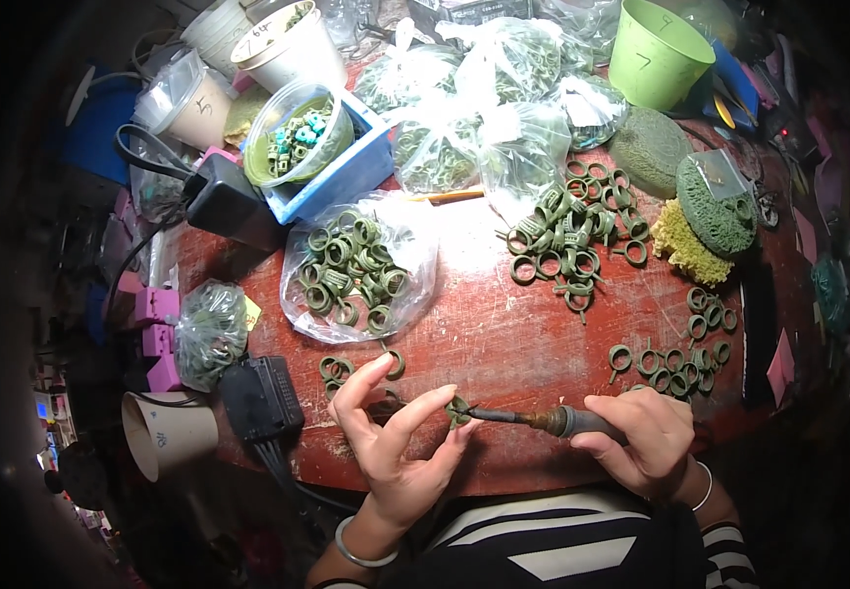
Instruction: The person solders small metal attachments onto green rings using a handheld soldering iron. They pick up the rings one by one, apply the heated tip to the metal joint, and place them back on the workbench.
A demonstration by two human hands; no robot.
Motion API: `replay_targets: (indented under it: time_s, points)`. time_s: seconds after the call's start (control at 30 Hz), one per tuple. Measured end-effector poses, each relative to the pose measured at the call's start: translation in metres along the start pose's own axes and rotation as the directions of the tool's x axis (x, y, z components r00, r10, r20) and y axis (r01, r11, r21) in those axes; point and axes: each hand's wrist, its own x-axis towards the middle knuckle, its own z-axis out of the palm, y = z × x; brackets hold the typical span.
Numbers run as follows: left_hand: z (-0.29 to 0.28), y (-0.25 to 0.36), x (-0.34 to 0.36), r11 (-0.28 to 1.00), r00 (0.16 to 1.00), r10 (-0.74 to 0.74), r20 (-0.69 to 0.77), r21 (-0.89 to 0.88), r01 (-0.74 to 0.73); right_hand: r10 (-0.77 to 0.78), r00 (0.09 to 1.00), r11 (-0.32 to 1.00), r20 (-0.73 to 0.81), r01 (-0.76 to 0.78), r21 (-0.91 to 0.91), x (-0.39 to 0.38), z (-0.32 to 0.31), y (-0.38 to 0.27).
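Between the thumb and index finger of my left hand point(398, 440) is a small green ring point(457, 410), with the other fingers raised. My right hand point(643, 440) grips a soldering iron point(528, 419) by its dark handle. The iron lies nearly level, its thin tip pointing left and meeting the ring; exact contact is too small to make out. Just beyond my left hand lie a few loose green rings point(336, 369). Past my right hand, more green rings point(675, 371) are spread out. Farther back sits a larger heap of rings with short stems point(570, 228).
An opened clear bag of rings point(356, 270) lies left of centre. Behind it, a blue bin point(376, 147) holds a tub of small pieces point(297, 137). Filled plastic bags point(518, 128) and a green bucket point(659, 59) stand at the back. Black power box point(261, 398) with cables sits left; sponges point(692, 243) right.
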Motion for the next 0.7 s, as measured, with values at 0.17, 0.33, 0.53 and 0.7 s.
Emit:
replay_targets:
  time_s: [0.17,0.33,0.53,0.7]
  points:
    - [-0.0014,0.0017,-0.0007,1.0,0.999,-0.021,0.039,-0.011,0.022,-0.004,1.0,1.0,0.005,0.004,-0.006,-0.0021,-0.0004,0.0009]
    - [-0.0002,0.0004,-0.0003,0.999,1.0,-0.001,0.018,-0.034,0.002,-0.008,1.0,1.0,0.008,0.008,-0.007,-0.0026,-0.0001,0.0009]
    - [-0.0006,0.0002,0.0002,0.999,1.0,-0.002,0.025,-0.034,0.003,-0.011,1.0,1.0,0.019,0.011,-0.016,-0.0004,-0.0009,-0.0001]
    - [-0.0066,-0.0004,-0.0012,0.999,0.999,0.004,0.033,0.035,-0.005,-0.003,1.0,1.0,-0.01,0.003,0.0,-0.0005,-0.0023,0.0009]
